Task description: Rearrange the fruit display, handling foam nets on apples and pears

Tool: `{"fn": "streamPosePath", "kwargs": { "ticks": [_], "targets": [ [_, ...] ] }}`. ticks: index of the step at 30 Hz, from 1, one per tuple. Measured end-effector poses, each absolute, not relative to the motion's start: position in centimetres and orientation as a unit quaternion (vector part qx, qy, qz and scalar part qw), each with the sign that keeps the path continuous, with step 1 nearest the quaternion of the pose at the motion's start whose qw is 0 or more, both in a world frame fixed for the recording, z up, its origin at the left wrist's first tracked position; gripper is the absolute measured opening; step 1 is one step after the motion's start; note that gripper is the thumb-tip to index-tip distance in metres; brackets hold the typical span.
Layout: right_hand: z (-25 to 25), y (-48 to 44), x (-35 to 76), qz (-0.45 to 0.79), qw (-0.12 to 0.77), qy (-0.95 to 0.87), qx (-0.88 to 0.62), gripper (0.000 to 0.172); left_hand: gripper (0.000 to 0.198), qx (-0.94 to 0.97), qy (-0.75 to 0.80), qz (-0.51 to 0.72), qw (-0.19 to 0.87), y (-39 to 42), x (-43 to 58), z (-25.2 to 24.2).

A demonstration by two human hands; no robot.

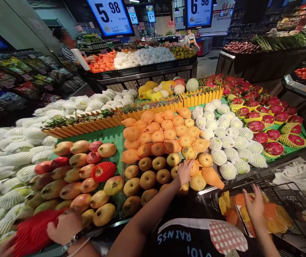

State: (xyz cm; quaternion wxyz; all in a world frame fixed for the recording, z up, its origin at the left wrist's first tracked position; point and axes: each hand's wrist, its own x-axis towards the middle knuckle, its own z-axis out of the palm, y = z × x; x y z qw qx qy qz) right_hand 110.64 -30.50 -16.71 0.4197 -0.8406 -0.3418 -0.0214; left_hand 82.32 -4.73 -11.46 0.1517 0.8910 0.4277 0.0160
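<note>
Pear (pixel 184 189) at the front right corner of the bare pear pile (pixel 147 178) is sitting right under the left hand (pixel 184 172), close to the front edge of the bench (pixel 245 175). The hand is lying on top of it with the fingers spread, not closed round it, and the fingertips are reaching toward the netted pears (pixel 206 176) just beside it on the right. The palm is hiding most of the fruit, so only its lower curve is showing below the wrist.

The risk, as I am judging it, is coming from the pile itself. The pears are resting loosely against each other near the edge, and lifting or nudging this corner one could be setting its neighbours rolling forward and off the bench. A flat, open hand is also giving little hold on a smooth round fruit, so it could be slipping and bruising.

The right hand (pixel 254 207) is hovering well apart from the pear, down in the wire cart (pixel 297 200), with its fingers apart over a heap of loose orange nets (pixel 273 214). It is touching or almost touching them; I cannot tell which. With both arms stretched wide, attention is being split between the two places.

At the lower left a co-worker's hand (pixel 64 225) is working a red net (pixel 32 232) beside the mangoes (pixel 88 185), well clear of the pears.
</note>
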Motion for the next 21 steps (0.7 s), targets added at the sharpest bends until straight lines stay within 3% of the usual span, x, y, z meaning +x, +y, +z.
{"fn": "streamPosePath", "kwargs": {
  "ticks": [3,6,9,12,15,21],
  "targets": [
    [-15.8,-25.3,105.9,0.015,0.450,-0.476,-0.756,0.060,0.094,0.888,0.424,0.040,0.174,-4.3,81.8,-11.7],
    [-14.4,-20.7,100.6,0.102,0.414,-0.633,-0.646,0.038,0.092,0.880,0.428,0.082,0.191,-4.3,81.4,-12.3],
    [-13.4,-18.2,97.3,0.151,0.387,-0.664,-0.622,0.038,0.091,0.843,0.400,0.246,0.263,-4.4,80.8,-12.8],
    [-11.9,-17.5,96.6,0.169,0.438,-0.608,-0.640,0.043,0.092,0.807,0.360,0.356,0.302,-4.7,79.7,-13.0],
    [-9.5,-17.3,97.1,0.163,0.488,-0.588,-0.624,0.043,0.093,0.815,0.335,0.363,0.302,-5.7,78.4,-12.7],
    [-6.6,-15.9,96.7,0.108,0.450,-0.652,-0.601,0.048,0.090,0.826,0.298,0.382,0.289,-7.9,77.0,-12.2]
  ]
}}
